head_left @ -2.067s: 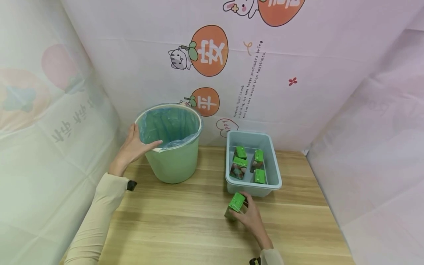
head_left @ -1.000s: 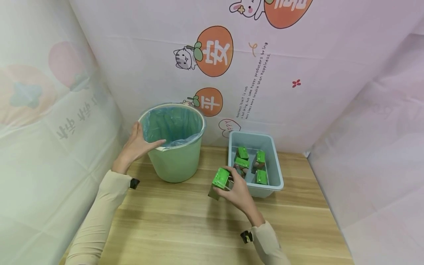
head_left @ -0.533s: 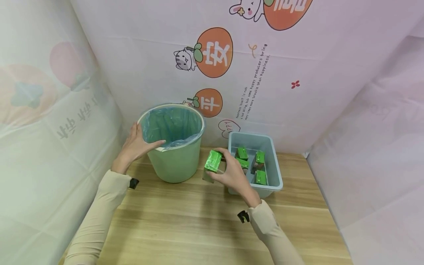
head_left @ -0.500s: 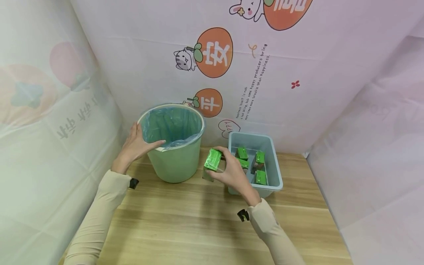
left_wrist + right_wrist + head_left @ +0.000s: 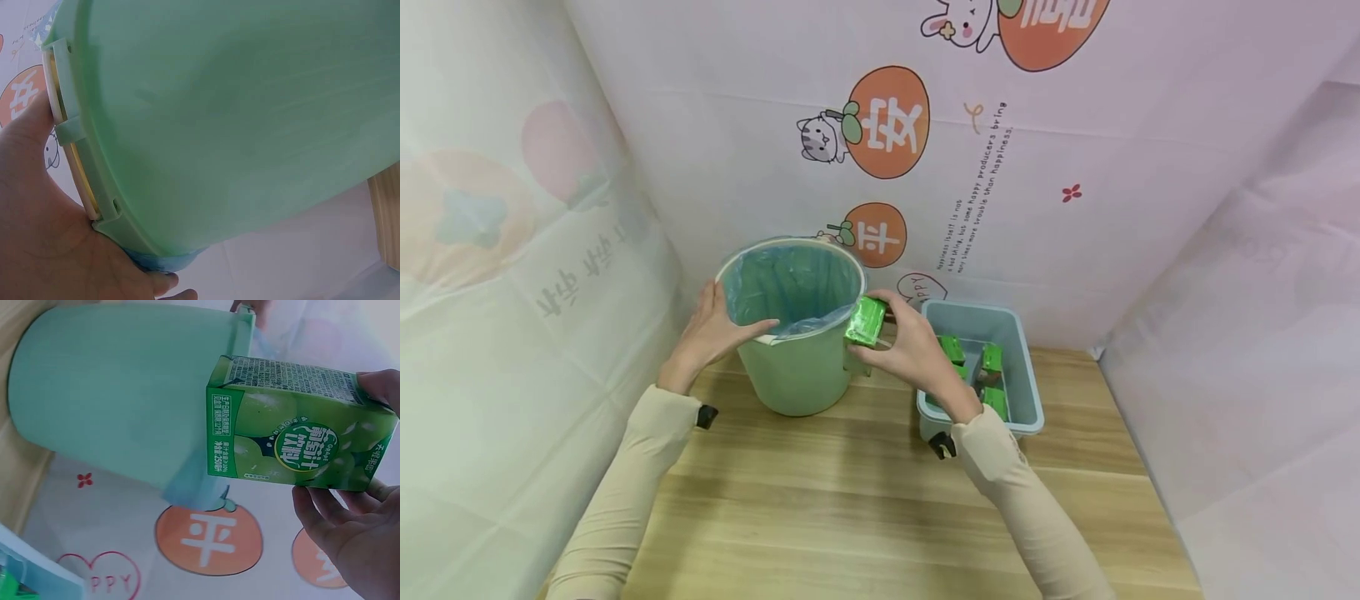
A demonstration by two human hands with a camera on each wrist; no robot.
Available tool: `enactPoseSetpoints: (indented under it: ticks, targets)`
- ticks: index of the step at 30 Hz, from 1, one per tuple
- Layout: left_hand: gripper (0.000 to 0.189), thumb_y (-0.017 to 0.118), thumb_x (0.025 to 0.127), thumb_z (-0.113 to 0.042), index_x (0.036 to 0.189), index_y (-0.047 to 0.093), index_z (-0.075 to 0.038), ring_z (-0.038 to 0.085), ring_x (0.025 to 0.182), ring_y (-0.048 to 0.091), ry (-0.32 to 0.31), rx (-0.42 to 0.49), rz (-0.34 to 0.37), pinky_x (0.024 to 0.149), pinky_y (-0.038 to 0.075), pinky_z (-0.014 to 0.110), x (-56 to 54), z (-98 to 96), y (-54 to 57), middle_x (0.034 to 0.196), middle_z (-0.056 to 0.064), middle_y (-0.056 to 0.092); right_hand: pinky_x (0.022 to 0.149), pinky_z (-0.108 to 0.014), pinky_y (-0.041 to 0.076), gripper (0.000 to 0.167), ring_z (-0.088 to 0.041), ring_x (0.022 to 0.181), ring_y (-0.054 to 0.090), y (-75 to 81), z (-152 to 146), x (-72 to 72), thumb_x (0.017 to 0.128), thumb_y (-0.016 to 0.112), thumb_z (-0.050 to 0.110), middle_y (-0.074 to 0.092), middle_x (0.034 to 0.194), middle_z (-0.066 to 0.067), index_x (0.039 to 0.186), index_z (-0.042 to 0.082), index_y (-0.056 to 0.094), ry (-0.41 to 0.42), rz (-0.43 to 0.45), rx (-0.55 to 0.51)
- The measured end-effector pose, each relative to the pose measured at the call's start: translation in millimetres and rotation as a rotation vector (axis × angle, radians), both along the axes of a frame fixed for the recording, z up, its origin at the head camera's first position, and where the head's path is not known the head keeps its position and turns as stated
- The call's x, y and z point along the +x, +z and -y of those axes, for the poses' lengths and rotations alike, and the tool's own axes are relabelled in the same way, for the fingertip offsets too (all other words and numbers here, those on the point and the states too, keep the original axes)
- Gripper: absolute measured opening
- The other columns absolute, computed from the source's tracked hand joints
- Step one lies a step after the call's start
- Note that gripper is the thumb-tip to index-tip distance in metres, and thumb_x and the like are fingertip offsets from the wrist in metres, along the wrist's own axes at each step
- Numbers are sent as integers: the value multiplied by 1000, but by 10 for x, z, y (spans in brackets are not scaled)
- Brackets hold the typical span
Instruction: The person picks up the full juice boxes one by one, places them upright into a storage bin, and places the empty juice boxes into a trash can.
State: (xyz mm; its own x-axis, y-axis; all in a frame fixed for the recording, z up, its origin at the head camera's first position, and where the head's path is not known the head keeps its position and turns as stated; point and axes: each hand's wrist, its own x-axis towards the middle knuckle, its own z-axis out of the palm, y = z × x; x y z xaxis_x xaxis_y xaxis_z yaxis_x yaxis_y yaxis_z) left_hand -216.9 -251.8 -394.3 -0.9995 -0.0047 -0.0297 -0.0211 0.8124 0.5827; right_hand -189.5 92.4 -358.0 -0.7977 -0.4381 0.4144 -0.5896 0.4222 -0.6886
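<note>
A green grape juice box [image 5: 300,425] is in my right hand [image 5: 913,346], gripped between thumb and fingers. It is held up beside the right rim of a pale green bucket [image 5: 797,375], which has a blue bag liner [image 5: 790,279]. A straw in a clear wrapper shows on the box's side. My left hand [image 5: 707,333] rests on the bucket's left rim, fingers spread, thumb stretched along the front edge. In the left wrist view, the bucket wall [image 5: 237,125] fills most of the frame and the rim hides part of the thumb. Green-topped boxes [image 5: 992,358] stand in a light blue bin [image 5: 1030,400].
The wooden table [image 5: 820,517] carries the bucket and bin. A white printed cloth [image 5: 1030,208] rises behind them, close to both. More cloth [image 5: 467,375] hangs on the left and right. My right forearm [image 5: 1030,508] crosses in front of the bin.
My right hand has carried the juice box up and left, from the table before the bin to beside the bucket rim. My left hand has stayed on the bucket.
</note>
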Motion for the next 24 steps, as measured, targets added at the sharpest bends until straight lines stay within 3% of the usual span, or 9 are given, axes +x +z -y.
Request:
enactPoseSetpoints:
  ticks: [6, 12, 24]
  targets:
    - [139, 61, 86, -85, 164, -21, -2, 50, 158, -7, 10, 5, -2, 123, 12, 71, -17, -23, -9, 172, 17, -27, 95, -43, 59, 77, -32, 119, 66, 211, 140, -90, 86, 90, 20, 62, 135, -14, 150, 6, 49, 27, -21, 49]
    - [138, 62, 87, -83, 164, -19, -1, 51, 158, -4, 14, 12, -6, 123, 14, 70, -22, -41, 0, 172, 18, -25, 95, -39, 58, 77, -29, 117, 65, 400, 326, -236, 87, 89, 20, 61, 135, -15, 151, 5, 48, 49, 14, 51]
    - [138, 63, 88, -81, 164, -19, -2, 54, 157, -2, 19, 21, -9, 122, 15, 71, -5, -15, -2, 172, 19, -24, 89, -36, 58, 75, -27, 115, 64, 580, 619, -577, 91, 86, 23, 63, 130, -16, 153, 6, 47, 64, 68, 38]
